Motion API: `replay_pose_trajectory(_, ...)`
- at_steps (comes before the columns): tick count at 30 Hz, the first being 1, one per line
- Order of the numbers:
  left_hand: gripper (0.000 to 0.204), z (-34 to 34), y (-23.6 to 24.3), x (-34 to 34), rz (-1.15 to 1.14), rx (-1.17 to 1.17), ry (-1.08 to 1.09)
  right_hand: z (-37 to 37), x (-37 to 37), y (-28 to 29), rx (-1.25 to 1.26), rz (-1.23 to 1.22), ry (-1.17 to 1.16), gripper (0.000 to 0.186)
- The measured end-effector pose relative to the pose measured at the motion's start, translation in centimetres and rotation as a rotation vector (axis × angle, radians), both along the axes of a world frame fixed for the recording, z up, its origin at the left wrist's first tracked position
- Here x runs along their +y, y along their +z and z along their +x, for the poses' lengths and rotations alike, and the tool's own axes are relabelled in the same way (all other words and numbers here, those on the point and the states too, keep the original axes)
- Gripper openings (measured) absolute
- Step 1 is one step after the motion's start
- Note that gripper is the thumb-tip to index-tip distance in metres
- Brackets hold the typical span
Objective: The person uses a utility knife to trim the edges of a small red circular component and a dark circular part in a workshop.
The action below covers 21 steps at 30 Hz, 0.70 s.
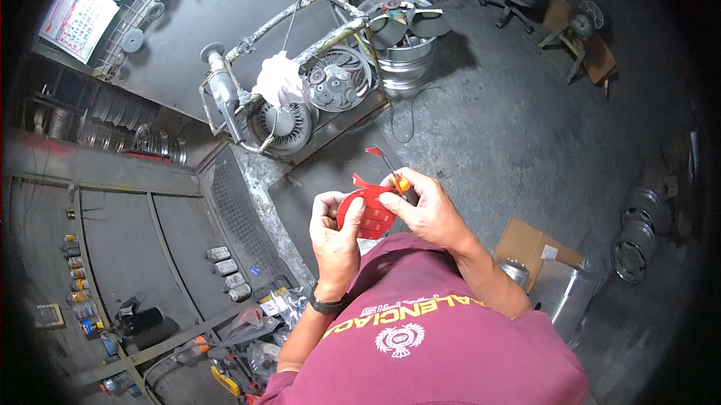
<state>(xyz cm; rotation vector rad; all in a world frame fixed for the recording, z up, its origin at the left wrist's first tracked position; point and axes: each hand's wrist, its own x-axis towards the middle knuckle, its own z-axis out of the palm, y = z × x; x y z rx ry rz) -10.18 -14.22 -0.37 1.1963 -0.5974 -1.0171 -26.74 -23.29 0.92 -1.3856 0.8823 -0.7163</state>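
In front of my chest is a round disc faced with strips of red film or tape. My left hand is closed on its left side, thumb lying across the red face. My right hand grips an orange and black cutter, its thumb pressing the disc's right edge. The thin blade points up and away from me, and a small red scrap sits at its tip. Another red piece sticks up from the disc's far edge. The right fingers are partly hidden behind the cutter handle.
Ahead stands a metal-tube frame with wheel rims and a white cloth. Stacked rims stand beside it. A cardboard box and metal cylinder are at right. Cans and bottles line the left; plastic bags lie lower left.
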Motion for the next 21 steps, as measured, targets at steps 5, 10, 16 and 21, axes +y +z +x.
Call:
replay_pose_trajectory(5,0.026,-0.1,0.8,-0.3,0.114,0.065,-0.166,0.1,-0.1,0.1,-0.082,0.036,0.006,0.018)
replay_pose_trajectory(10,0.021,-0.3,0.5,-0.5,0.109,-0.197,-0.047,-0.2,0.6,0.0,0.197,-0.303,-0.075,0.027)
replay_pose_trajectory(16,0.017,0.1,0.7,-0.9,0.028,-0.420,0.108,-1.4,0.8,0.5,0.293,-0.427,-0.029,0.031)
replay_pose_trajectory(21,0.019,0.0,0.7,-1.0,0.011,-0.735,0.090,-0.4,1.4,0.6,0.314,-0.461,-0.010,0.031)
